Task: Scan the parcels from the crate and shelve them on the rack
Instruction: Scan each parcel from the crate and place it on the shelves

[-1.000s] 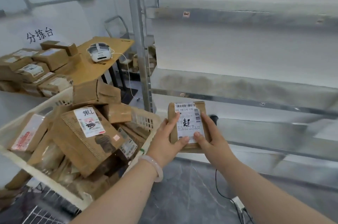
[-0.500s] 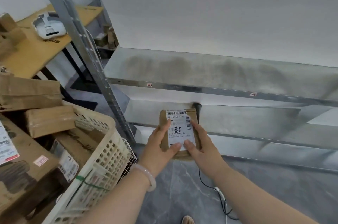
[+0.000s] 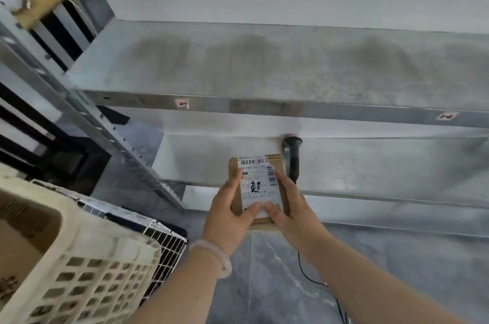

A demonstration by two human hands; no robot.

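Observation:
A small brown cardboard parcel (image 3: 258, 183) with a white barcode label is held upright in front of the low rack shelf (image 3: 370, 165). My left hand (image 3: 230, 212) grips its left edge and my right hand (image 3: 288, 207) grips its right edge, both thumbs pressed on the label's lower part. A black handheld scanner (image 3: 292, 157) lies on that shelf just behind the parcel, partly hidden by it. The cream plastic crate (image 3: 87, 268) sits at lower left, its contents mostly out of frame.
The metal rack's wider shelf (image 3: 264, 67) runs across the middle, with small tags on its front edge. A slotted rack upright (image 3: 116, 144) slants at left. A wire cage (image 3: 164, 241) stands beside the crate. A black cable (image 3: 312, 278) trails on the grey floor.
My view has swung right and down toward the rack, so the crate has slid to the lower left. Both hands still hold the same parcel, now nearer the low shelf and scanner.

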